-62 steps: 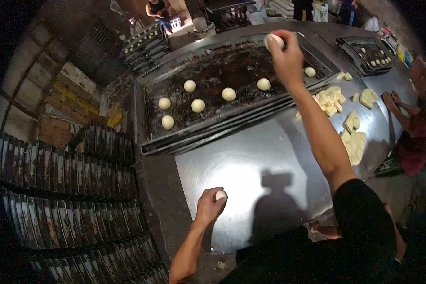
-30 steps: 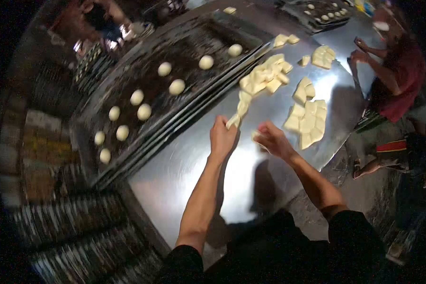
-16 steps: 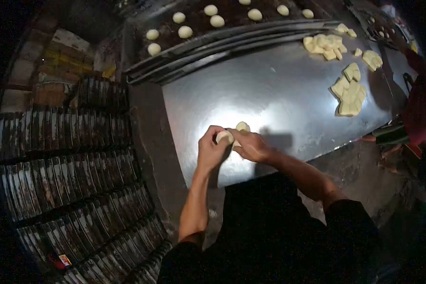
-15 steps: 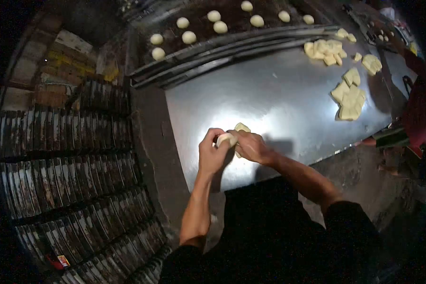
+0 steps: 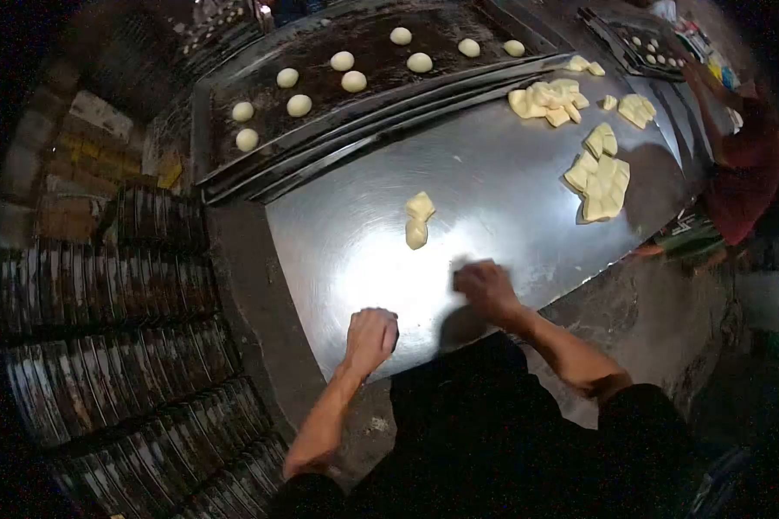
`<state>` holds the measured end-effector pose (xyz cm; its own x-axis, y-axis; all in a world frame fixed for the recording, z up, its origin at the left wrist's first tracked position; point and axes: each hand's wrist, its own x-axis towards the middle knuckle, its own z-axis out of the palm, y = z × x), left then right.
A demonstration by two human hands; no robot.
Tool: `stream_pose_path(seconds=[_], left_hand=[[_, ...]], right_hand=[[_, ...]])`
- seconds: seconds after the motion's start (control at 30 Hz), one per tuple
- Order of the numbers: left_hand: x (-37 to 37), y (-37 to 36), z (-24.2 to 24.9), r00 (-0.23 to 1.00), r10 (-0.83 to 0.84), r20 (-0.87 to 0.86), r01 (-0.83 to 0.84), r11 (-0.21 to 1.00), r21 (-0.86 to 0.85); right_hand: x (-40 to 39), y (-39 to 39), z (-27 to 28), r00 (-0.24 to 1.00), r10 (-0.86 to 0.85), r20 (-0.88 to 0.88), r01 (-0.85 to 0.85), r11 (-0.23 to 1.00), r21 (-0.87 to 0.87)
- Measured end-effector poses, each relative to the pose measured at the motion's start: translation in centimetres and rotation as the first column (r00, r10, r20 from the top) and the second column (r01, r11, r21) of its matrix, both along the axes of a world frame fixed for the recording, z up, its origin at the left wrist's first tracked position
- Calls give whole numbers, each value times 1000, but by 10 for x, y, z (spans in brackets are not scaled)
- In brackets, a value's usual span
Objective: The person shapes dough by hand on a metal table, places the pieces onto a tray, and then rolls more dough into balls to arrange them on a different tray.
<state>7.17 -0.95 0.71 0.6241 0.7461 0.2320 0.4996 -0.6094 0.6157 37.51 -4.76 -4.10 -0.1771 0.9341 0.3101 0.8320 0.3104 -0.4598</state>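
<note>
Light glares off the metal table [image 5: 337,208] toward its left edge, while dim grey floor [image 5: 636,307] borders its near edge.

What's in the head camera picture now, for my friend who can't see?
A person's left hand and right hand curl over a shiny metal table, hiding anything beneath. Two dough pieces lie beyond; farther back, dough balls dot a dark tray, with cut dough at right.
</note>
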Motion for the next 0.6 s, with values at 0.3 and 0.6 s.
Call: stream_pose_path(seconds=[0.3, 0.6], left_hand=[[48, 73, -6, 924, 334, -187, -348, 936, -52], [11, 109, -6, 836, 547, -42, -548, 836, -9]], right_hand=[[-34, 115, -1, 951, -243, 190, 303, 854, -422], [26, 94, 12, 932, -345, -116, 357, 928, 110]])
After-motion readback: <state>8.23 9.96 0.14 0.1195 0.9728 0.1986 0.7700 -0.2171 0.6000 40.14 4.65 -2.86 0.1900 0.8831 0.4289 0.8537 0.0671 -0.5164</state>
